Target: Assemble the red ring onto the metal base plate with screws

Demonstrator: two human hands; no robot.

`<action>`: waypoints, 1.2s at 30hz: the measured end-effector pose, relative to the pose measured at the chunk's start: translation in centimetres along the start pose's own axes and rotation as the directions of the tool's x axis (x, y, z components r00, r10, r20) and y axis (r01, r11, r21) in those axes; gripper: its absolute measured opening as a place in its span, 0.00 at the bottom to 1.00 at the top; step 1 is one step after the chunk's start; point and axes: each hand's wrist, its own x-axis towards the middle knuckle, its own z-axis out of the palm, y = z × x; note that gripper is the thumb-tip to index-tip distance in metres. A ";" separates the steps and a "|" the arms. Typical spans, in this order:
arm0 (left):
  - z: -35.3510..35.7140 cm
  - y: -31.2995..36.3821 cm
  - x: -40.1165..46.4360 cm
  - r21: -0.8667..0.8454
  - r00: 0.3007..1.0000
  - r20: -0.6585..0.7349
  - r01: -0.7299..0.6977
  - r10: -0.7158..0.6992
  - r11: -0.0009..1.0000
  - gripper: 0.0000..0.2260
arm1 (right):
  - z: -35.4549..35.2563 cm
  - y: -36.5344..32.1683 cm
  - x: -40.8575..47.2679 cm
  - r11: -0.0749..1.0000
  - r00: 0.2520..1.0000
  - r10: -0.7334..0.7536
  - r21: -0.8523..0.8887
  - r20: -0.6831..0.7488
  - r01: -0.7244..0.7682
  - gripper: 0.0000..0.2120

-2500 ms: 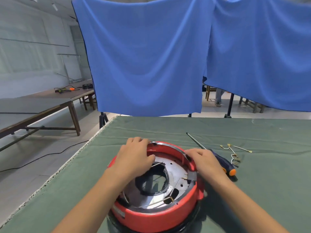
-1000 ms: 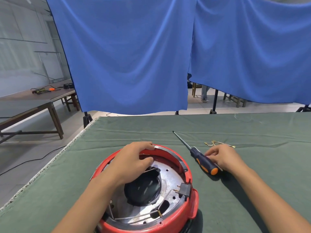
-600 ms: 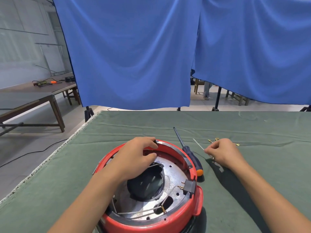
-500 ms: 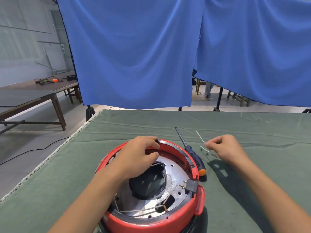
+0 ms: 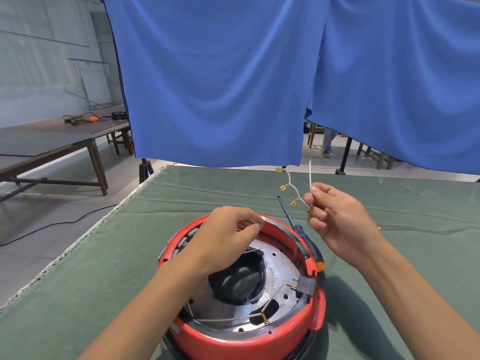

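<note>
- Side table (image 5: 52, 136) off past the tabletop's left edge, cables and small gear on it; blue cloth (image 5: 220, 74) hangs behind the far edge.
- My left hand (image 5: 223, 237) sits on the far-left rim of the red ring (image 5: 246, 341), fingers curled over the edge, thumb bent in toward them. Gripping the rim; can't tell how tightly.
- Red ring is around the metal base plate (image 5: 275, 263), near the tabletop's (image 5: 91, 268) near edge, roughly centre. Black connector block (image 5: 305, 284) on the ring's right side; a thin wire (image 5: 228, 319) lies across the plate's near part.
- Screwdriver (image 5: 298, 229) lies on the cloth just beside the ring's far-right rim, tip pointing to the far edge.
- My right hand (image 5: 340, 222) is raised above the tabletop, right of the ring, thumb and fingers pinching a bundle of white wires (image 5: 298, 193) with brass terminals; ends stick up and out left.
</note>
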 end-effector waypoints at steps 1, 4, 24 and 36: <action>0.0 0.2 0.0 -0.057 1.000 -0.003 -0.005 0.005 0.998 0.10 | 0.4 0.3 -0.2 0.999 0.999 0.032 0.034 0.018 -0.033 0.06; 0.0 0.9 -0.1 -0.243 0.999 -0.046 -0.026 0.016 0.970 0.09 | 1.4 1.4 -0.5 0.990 0.990 0.123 0.056 0.071 -0.127 0.04; -0.8 0.9 0.1 -0.582 0.939 -0.141 0.179 -0.315 0.793 0.14 | 2.1 2.0 -1.3 0.957 0.997 -0.054 -0.288 -0.055 0.036 0.11; -1.0 0.7 0.2 -0.476 0.947 -0.112 0.216 -0.303 0.853 0.17 | 2.4 3.5 -2.1 0.375 0.900 -0.211 -0.819 0.381 0.434 0.06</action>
